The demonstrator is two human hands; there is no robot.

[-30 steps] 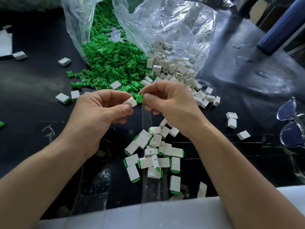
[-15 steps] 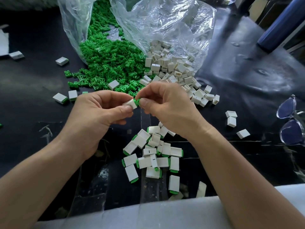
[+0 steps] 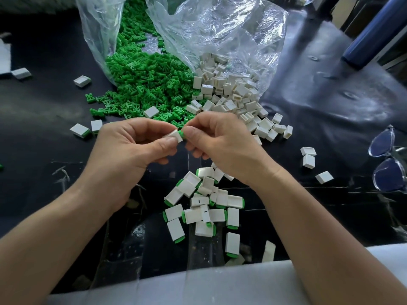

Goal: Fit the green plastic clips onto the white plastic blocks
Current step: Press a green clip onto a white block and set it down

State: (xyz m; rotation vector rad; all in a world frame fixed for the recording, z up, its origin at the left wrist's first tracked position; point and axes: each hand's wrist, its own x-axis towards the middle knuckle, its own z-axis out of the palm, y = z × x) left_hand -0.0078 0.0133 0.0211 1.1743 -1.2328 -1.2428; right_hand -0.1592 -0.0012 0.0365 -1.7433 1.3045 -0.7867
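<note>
Left hand (image 3: 130,150) pinches a white block (image 3: 175,136); right hand (image 3: 217,139) pinches its green clip (image 3: 182,134), seemingly mostly seated, above the finished pile (image 3: 204,208).

This is looking like a small assembly workshop: bulk clear bags (image 3: 231,40) are spilling green clips (image 3: 141,84) and white blocks (image 3: 231,89) (heaps of each) across a worn black surface (image 3: 44,106), finished pieces (image 3: 204,205) piling nearby.

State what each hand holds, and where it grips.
Left hand pinches the white block by its left end; right hand pinches the green clip by its outer end.
</note>
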